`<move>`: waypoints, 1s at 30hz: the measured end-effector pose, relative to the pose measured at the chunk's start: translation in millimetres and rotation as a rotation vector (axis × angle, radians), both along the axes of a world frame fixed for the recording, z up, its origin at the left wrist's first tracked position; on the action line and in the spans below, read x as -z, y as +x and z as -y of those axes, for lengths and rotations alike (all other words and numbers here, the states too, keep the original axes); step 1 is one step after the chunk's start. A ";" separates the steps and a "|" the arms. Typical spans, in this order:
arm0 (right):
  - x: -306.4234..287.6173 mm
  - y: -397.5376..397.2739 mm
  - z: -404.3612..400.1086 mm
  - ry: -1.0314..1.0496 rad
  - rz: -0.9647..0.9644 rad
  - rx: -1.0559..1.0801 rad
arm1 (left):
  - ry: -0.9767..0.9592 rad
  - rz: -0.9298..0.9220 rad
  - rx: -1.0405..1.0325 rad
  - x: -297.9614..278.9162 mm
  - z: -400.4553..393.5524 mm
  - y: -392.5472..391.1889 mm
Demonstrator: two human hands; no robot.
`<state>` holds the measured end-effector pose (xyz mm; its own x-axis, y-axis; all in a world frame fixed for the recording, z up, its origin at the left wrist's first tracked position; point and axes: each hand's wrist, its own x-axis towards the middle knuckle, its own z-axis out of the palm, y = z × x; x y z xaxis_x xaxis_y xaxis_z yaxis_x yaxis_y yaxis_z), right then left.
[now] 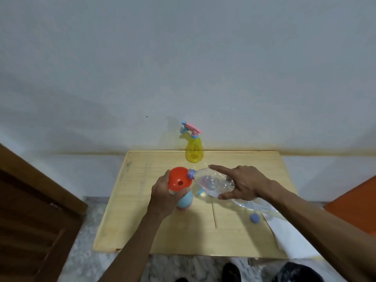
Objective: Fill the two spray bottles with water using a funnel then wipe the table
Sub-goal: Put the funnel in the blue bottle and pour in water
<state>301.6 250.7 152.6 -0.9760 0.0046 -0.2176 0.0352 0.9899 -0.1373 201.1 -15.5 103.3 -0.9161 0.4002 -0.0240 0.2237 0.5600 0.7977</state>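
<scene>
A blue cap (pixel 254 218) and a white cloth (pixel 289 235) lie on the counter (pixel 142 231) near its right edge. Two spray bottles: a yellow one (pixel 194 151) stands at the far edge, and a light blue one (pixel 185 199) carries one orange funnel (pixel 180 181). The left hand (pixel 162 197) grips the funnel and bottle neck. The right hand (pixel 242 183) holds a clear water bottle (pixel 211 181), tilted with its mouth at the funnel's rim.
</scene>
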 end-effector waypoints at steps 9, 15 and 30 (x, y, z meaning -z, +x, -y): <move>-6.0 -3.7 3.5 0.089 0.009 -0.008 | -0.050 -0.045 0.065 -7.0 -0.2 -10.9; -12.3 -5.4 4.9 0.111 0.019 -0.023 | -0.063 -0.059 0.088 -10.0 0.0 -11.6; -21.4 -11.0 4.1 0.168 0.025 -0.068 | -0.056 -0.045 0.079 -11.9 0.2 -8.2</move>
<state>290.7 246.6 174.0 -0.9696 -0.0227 -0.2438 -0.0310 0.9991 0.0305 192.9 -15.7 115.2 -0.8825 0.4703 -0.0083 0.3036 0.5831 0.7535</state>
